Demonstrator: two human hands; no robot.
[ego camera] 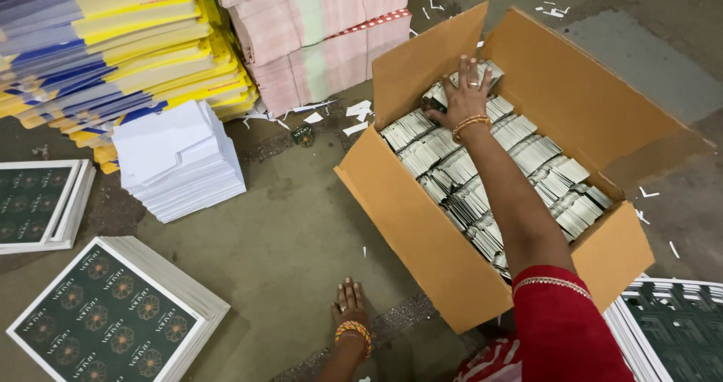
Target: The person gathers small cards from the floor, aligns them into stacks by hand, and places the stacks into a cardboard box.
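A brown cardboard box (422,224) stands open on the concrete floor, packed with rows of small white-edged card bundles (527,156). My right hand (465,94) reaches deep into the box's far corner and presses flat, fingers spread, on a bundle there; it wears gold bangles and a ring. My left hand (349,305) rests palm-down on the floor in front of the box, fingers apart, with orange and yellow bangles on the wrist. A red sleeve covers my right upper arm.
A pile of white sheets (181,160) lies left of the box. Dark green printed sheet stacks sit at lower left (113,314), far left (38,201) and lower right (678,329). Yellow-blue (113,43) and pink (316,36) paper stacks stand behind. Paper scraps litter the floor.
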